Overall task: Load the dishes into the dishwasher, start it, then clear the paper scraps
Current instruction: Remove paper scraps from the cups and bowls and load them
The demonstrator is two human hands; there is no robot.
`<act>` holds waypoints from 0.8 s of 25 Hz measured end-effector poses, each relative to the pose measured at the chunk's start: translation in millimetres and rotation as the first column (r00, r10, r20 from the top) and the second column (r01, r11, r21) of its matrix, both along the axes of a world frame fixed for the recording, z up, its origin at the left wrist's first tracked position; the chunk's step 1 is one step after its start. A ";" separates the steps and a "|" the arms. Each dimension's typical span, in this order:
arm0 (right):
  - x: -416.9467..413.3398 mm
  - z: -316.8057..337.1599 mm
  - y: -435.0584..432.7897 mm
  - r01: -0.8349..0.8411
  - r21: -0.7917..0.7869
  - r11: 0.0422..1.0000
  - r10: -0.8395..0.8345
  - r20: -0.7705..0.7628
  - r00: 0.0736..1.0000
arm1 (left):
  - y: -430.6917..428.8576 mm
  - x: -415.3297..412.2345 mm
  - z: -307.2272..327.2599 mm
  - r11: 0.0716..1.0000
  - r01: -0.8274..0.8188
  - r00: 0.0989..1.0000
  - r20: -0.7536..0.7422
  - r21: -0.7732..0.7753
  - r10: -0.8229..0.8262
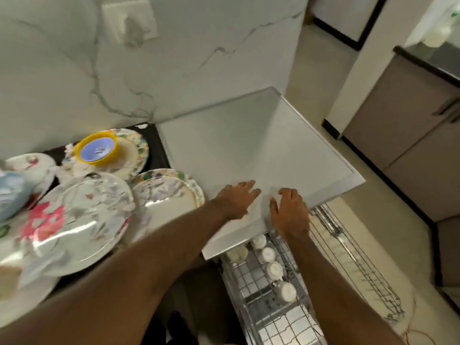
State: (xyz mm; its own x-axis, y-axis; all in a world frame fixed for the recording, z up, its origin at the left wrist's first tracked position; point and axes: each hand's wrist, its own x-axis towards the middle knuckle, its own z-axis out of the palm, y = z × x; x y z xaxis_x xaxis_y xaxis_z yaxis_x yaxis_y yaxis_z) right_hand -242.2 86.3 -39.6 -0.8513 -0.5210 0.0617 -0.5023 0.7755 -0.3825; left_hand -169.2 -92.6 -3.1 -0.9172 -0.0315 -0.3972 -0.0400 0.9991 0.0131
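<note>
- Dishes wait on the dark counter at nine o'clock from my hands: a big floral plate [74, 220] nearest me, a patterned plate [166, 195] just beside the dishwasher, and a yellow bowl [97, 149] sitting on a second patterned plate [132, 155] towards ten o'clock. None of these is loaded yet.
- Paper scraps [77, 168], white and crumpled, lie between the plates, just below the bowl.
- My left hand [237, 200] lies flat on the dishwasher top [249, 145], fingers straight, gripping nothing. Its forearm crosses close above the plates, so I judge a careless pull back could catch a rim and drag the overlapping stack towards the counter edge.
- My right hand [290, 215] rests on the same top near its front edge at three o'clock from the left, fingers loosely bent, empty too.
- The upper rack [261, 290] is pulled out at six o'clock under my right wrist, with a row of white cups [273, 270] upside down in it. Reaching down blind from here, I could knock them together.
- A second wire rack [348, 257] stands out further at four o'clock. With both racks out, leaning my weight on the top seems unwise, and a knee could strike the wire.
</note>
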 end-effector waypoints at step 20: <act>214.9 32.4 -278.6 -0.479 0.484 0.733 0.378 0.296 0.877 | -320.9 266.7 -4.8 0.501 -0.750 0.323 -0.421 0.433 0.848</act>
